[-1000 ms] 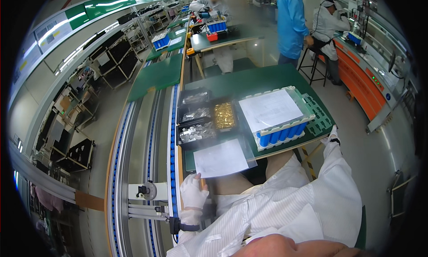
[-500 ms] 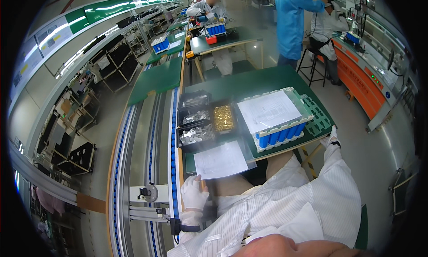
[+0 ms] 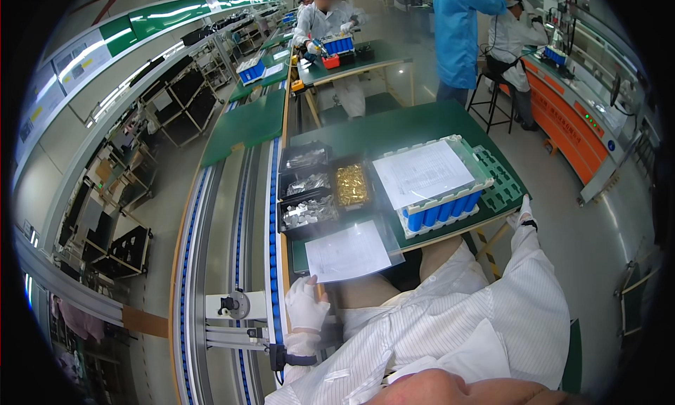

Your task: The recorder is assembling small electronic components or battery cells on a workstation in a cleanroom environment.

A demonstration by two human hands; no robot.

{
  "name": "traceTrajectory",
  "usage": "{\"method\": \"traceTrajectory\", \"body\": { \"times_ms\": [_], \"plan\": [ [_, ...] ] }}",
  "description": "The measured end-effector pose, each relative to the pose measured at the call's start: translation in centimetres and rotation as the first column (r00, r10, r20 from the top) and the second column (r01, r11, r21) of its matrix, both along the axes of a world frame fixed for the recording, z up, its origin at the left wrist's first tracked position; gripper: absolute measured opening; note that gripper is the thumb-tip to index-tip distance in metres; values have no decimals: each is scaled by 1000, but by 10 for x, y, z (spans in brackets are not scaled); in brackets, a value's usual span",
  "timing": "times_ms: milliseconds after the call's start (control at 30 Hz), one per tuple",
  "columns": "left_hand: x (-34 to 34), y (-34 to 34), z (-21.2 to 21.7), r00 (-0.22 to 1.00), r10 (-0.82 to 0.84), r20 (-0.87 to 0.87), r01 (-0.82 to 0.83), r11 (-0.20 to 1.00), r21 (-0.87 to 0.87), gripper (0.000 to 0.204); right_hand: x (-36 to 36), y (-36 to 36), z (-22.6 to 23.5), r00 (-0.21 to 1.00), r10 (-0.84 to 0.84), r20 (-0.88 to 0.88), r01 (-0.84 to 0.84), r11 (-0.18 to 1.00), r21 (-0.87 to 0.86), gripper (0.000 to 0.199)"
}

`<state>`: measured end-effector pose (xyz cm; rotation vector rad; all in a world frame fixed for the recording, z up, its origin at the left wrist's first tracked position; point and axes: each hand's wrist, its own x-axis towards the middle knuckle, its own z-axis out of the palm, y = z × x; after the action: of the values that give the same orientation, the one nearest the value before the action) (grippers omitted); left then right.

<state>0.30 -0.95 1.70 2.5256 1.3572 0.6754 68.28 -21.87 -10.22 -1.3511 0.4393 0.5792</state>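
My left hand (image 3: 307, 304), in a white glove, is closed on the front left corner of the green table (image 3: 394, 127), beside the roller rail. Just beyond it lies a printed sheet (image 3: 348, 252) under a clear cover. My right hand (image 3: 522, 215), also gloved, grips the table's edge at the right front corner. Between the hands stands a pack of blue cylindrical cells (image 3: 443, 213) in white holders, with another printed sheet (image 3: 423, 174) on top. To its right lies a green perforated plate (image 3: 498, 180). Both hands' fingertips are partly hidden.
Black bins of silvery metal parts (image 3: 307, 211) and a bin of brass-coloured parts (image 3: 351, 185) stand at the table's left. A conveyor (image 3: 239, 264) runs along the left side. A co-worker (image 3: 329, 18) works at a farther table; two other people are at the right near an orange bench (image 3: 566, 124).
My hands stay where they were. The co-worker at the farther table has straightened and moved their arms. The view has shifted very slightly.
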Motion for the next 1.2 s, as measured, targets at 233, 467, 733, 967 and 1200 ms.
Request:
{"method": "traceTrajectory", "body": {
  "times_ms": [233,467,733,967,1200],
  "plan": [
    [0,0,0,1000,1,-20,-1,1000,4,52,1,1,0,1000,-2,-12,2,1000,-4,92],
    [0,-1,0,1000,-6,-22,6,1000,17,54,4,0,-10,1000,15,-19,-14,1000,18,98],
    [0,0,0,1000,-13,3,13,1000,12,53,15,-4,-16,999,14,-28,-13,999,34,97],
    [-1,0,-1,1000,-12,-3,12,1000,10,52,11,0,-16,999,37,-28,-37,999,-2,95],
    [-1,0,0,999,-34,0,34,998,51,54,14,-2,-17,999,26,-19,-26,1000,15,96]
  ]
}}
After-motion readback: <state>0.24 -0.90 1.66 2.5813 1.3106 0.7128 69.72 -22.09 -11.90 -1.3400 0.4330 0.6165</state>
